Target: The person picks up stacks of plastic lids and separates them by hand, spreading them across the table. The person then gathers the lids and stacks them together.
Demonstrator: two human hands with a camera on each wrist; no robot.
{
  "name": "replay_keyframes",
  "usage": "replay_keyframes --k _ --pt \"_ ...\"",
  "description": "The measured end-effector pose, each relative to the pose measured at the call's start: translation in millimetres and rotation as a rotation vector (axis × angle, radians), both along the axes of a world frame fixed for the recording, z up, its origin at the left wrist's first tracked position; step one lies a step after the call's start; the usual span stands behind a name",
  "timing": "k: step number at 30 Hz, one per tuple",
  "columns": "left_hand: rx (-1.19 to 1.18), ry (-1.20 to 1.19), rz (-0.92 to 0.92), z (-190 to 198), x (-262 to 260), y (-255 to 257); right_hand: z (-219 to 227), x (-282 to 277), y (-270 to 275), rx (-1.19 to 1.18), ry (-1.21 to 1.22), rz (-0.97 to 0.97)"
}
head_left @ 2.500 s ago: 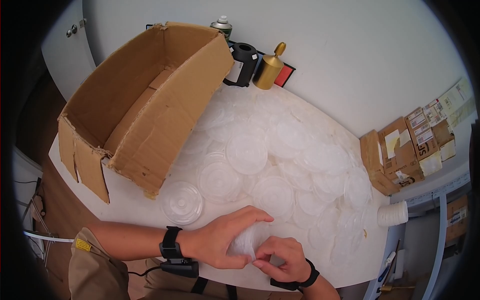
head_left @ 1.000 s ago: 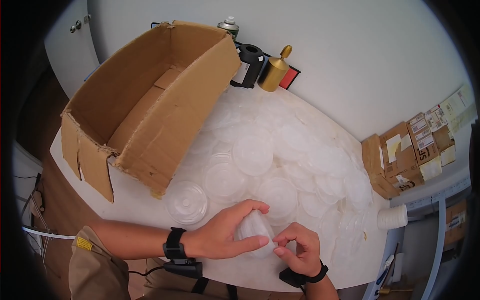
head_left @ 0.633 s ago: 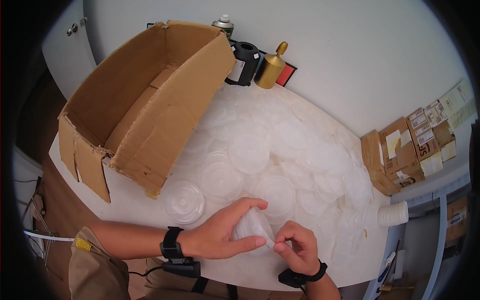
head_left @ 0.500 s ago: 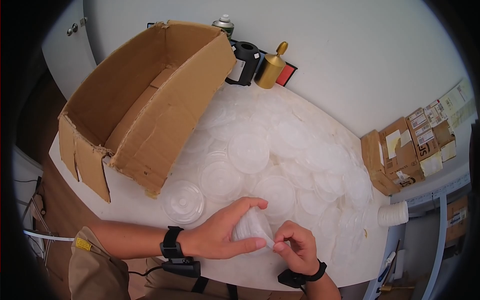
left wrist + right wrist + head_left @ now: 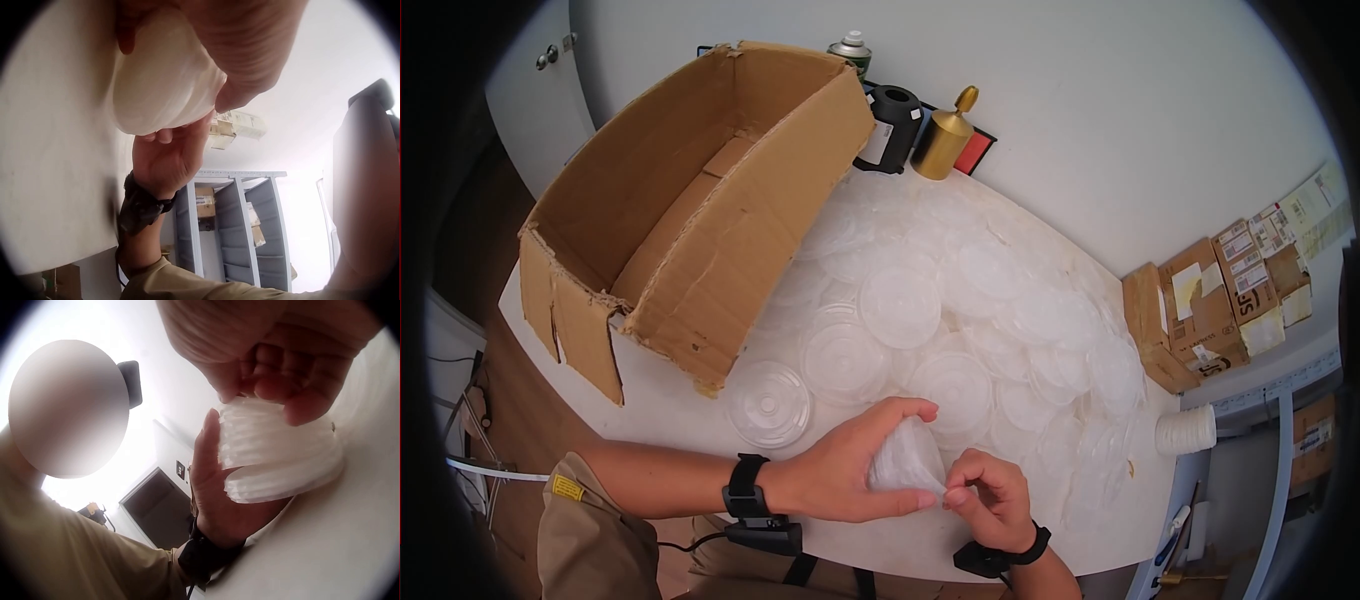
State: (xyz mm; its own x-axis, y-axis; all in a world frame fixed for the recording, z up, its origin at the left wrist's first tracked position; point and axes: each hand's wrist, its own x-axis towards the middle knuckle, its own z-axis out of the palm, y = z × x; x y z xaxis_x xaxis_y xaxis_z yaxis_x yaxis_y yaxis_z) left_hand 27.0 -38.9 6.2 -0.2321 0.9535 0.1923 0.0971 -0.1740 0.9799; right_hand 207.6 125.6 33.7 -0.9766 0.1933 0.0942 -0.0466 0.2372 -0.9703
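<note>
My left hand (image 5: 825, 478) grips a stack of clear plastic lids (image 5: 905, 460), its thumb on the near side and fingers on the far side. At the stack's right edge, the thumb and index finger of my right hand (image 5: 992, 505) pinch the rim of a lid. Seen from the right wrist, the nested lids (image 5: 275, 447) show ridged rims, with a gap between the lowest part and the rest. The left wrist view shows the stack's smooth, rounded side (image 5: 162, 78). Beyond my hands, many loose lids (image 5: 900, 305) lie in an overlapping spread.
An open cardboard box (image 5: 730, 260) stands at the table's left. One lid (image 5: 768, 404) lies apart near my left wrist. A separate lid stack (image 5: 1186, 430) lies at the right edge. A spray can (image 5: 850, 52), black container (image 5: 890, 130) and gold canister (image 5: 943, 142) stand at the back.
Since the oldest frame, the left thumb has moved up and right along the stack, and the right hand has shifted right and slightly up. Over the last half second the stack has turned slightly.
</note>
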Motion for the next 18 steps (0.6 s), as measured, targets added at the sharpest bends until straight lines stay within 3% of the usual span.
replay_keyframes --k 5,8,18 --pt "-0.005 -0.001 0.006 0.0 -0.7 -0.2 0.4 8.9 0.6 -0.136 -0.123 -0.213" --pt "-0.007 0.011 0.010 1.7 -0.4 0.2 1.6 5.2 -1.9 -0.244 -0.055 -0.327" --pt "-0.001 0.000 0.032 2.5 -0.1 -0.9 3.0 -0.3 5.8 -0.211 0.066 -0.403"
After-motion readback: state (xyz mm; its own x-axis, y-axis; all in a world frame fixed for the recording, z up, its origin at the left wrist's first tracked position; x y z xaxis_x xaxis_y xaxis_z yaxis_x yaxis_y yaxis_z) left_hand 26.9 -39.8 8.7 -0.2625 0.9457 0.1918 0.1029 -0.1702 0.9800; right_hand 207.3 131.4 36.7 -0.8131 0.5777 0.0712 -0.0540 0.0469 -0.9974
